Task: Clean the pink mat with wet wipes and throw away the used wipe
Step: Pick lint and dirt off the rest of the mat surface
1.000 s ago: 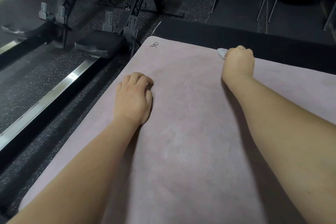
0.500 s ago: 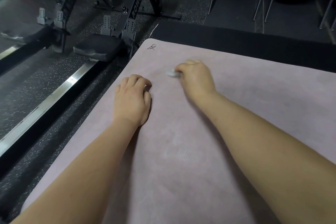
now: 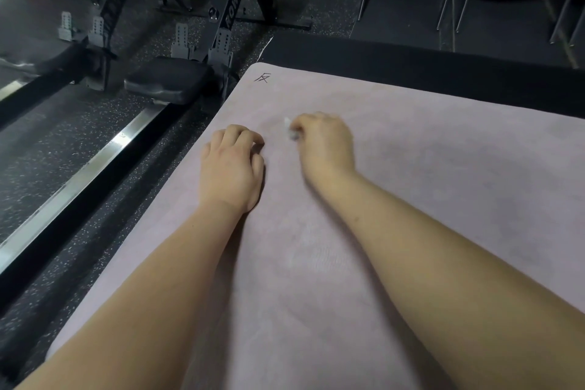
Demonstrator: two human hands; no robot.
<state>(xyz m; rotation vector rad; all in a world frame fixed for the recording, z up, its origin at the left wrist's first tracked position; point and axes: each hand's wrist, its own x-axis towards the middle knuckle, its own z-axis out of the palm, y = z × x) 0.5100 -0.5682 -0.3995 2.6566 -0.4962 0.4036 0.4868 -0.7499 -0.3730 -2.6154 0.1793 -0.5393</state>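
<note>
Right hand (image 3: 326, 144) pinches a blurred wipe (image 3: 289, 130) (mostly hidden) on pink mat (image 3: 443, 174); left hand (image 3: 232, 168) curled.

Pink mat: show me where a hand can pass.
Free on the mat: the wide stretch right of the right hand, up to the black mat; the far corner beyond both hands; the strip between the forearms. Crowded: the narrow gap between the left hand and the wipe; the rower runs along its left side.

One head-worn camera is held close above the pink mat (image 3: 443, 187) and is angled forward and down across it
</note>
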